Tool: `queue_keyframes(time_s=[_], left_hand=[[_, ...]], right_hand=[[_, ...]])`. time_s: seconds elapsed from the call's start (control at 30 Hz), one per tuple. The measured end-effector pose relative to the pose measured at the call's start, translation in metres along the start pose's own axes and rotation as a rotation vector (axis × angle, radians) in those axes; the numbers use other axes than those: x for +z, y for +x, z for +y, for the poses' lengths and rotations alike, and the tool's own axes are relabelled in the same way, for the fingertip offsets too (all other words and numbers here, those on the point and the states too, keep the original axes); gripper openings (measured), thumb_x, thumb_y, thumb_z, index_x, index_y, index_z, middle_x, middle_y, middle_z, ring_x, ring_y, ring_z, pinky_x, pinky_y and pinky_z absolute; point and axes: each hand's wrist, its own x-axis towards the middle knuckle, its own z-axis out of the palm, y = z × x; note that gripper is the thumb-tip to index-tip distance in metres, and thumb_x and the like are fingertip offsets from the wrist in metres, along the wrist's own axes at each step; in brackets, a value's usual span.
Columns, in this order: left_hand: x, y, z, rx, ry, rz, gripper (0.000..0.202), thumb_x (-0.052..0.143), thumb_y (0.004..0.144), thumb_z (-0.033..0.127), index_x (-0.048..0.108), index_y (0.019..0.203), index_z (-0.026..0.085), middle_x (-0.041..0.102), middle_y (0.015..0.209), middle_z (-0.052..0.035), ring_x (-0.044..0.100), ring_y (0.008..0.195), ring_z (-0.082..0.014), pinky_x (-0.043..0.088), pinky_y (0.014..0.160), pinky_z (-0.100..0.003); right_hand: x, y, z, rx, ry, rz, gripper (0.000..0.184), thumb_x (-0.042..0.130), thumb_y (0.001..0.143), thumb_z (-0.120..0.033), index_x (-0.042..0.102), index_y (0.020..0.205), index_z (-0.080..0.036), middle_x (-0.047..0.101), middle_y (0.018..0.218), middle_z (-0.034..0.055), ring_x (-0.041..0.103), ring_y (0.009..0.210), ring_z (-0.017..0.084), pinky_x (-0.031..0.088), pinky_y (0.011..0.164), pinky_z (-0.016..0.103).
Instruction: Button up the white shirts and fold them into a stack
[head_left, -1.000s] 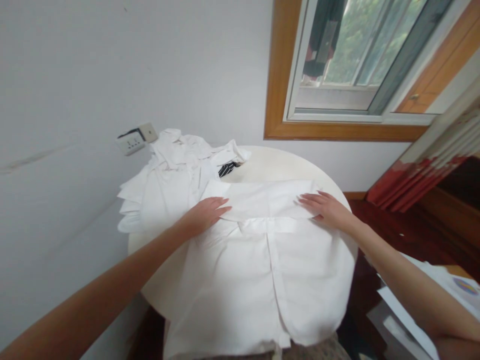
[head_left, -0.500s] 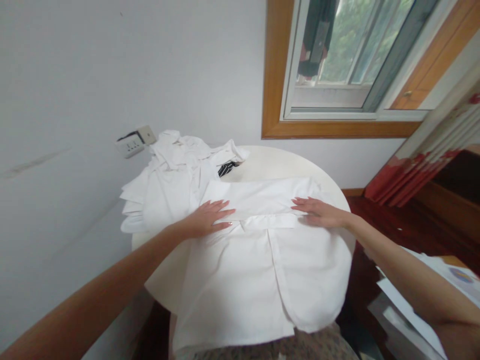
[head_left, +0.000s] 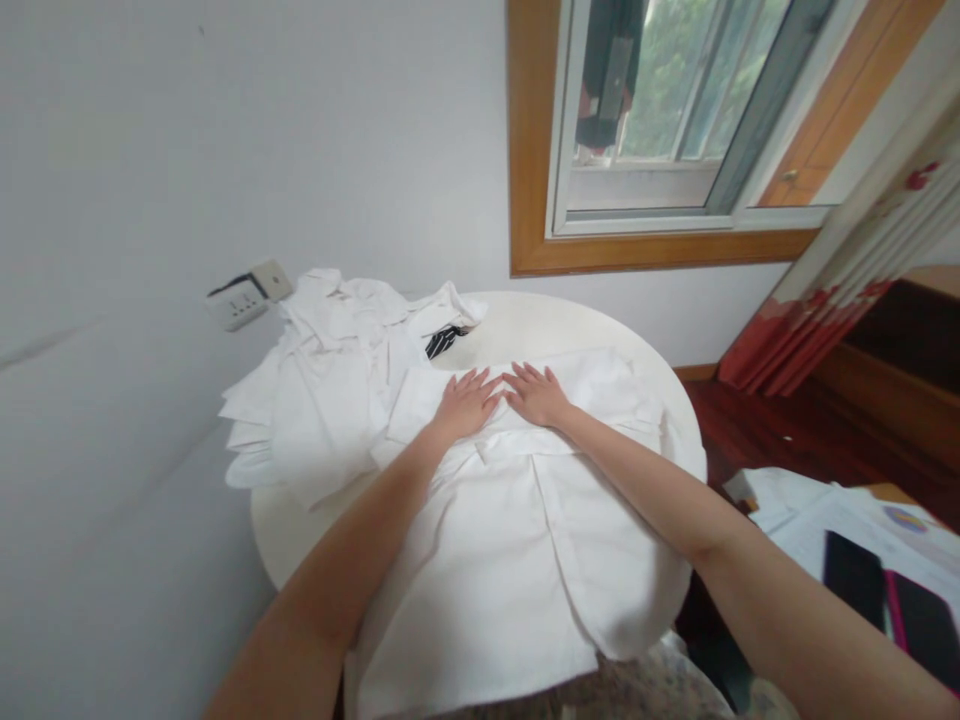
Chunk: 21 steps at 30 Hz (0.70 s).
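Observation:
A white garment (head_left: 480, 570), which looks like a shirt, lies over the round table with its lower part hanging past the near edge. Its far part is folded over into a flat band. On that band rests my left hand (head_left: 466, 402), palm down with fingers stretched. My right hand (head_left: 536, 395) lies flat beside it, fingers spread, the fingertips of both hands almost meeting. Neither hand grips the cloth. To the left is a stack of folded white garments (head_left: 330, 390), with a black-and-white striped piece of cloth (head_left: 444, 341) at its right side.
The white round table (head_left: 555, 310) stands against the wall, below a wood-framed window (head_left: 532, 200). A socket with a plug (head_left: 238, 302) is on the wall at left. Papers (head_left: 795, 510) and two dark phones (head_left: 855, 575) lie at lower right, near a red-and-white curtain (head_left: 780, 335).
Both hands have slid inward across the folded band, from its two sides to its middle. The view has shifted slightly, bringing the phones into sight at right.

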Motion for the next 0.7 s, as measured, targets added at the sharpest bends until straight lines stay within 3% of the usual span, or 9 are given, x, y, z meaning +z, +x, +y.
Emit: queue_keyframes(time_s=[0.2, 0.43, 0.7], left_hand=[[0.000, 0.000, -0.017, -0.071, 0.021, -0.025, 0.061, 0.025, 0.096, 0.060, 0.038, 0.147, 0.030, 0.031, 0.157, -0.0057, 0.027, 0.145, -0.0282, 0.017, 0.117, -0.054], [0.002, -0.009, -0.061, -0.117, 0.087, 0.006, 0.061, 0.027, 0.097, 0.057, 0.040, 0.147, 0.024, 0.035, 0.155, -0.0107, 0.030, 0.144, -0.0286, 0.023, 0.116, -0.047], [0.004, -0.014, -0.062, -0.194, 0.148, 0.160, 0.058, 0.033, 0.097, 0.047, 0.051, 0.139, 0.012, 0.048, 0.144, -0.0184, 0.042, 0.136, -0.0305, 0.030, 0.114, -0.045]], right_hand=[[-0.012, -0.004, 0.064, 0.140, -0.040, 0.014, 0.067, 0.017, 0.096, -0.064, 0.037, 0.149, -0.029, 0.026, 0.159, 0.0069, 0.021, 0.146, 0.029, 0.011, 0.114, 0.061], [-0.020, -0.026, 0.149, 0.335, -0.138, 0.025, 0.067, 0.017, 0.096, -0.062, 0.034, 0.150, -0.027, 0.026, 0.159, 0.0071, 0.022, 0.146, 0.027, 0.016, 0.116, 0.055], [-0.022, -0.043, 0.193, 0.430, -0.141, 0.024, 0.068, 0.016, 0.096, -0.062, 0.030, 0.152, -0.025, 0.026, 0.159, 0.0079, 0.023, 0.145, 0.028, 0.020, 0.114, 0.059]])
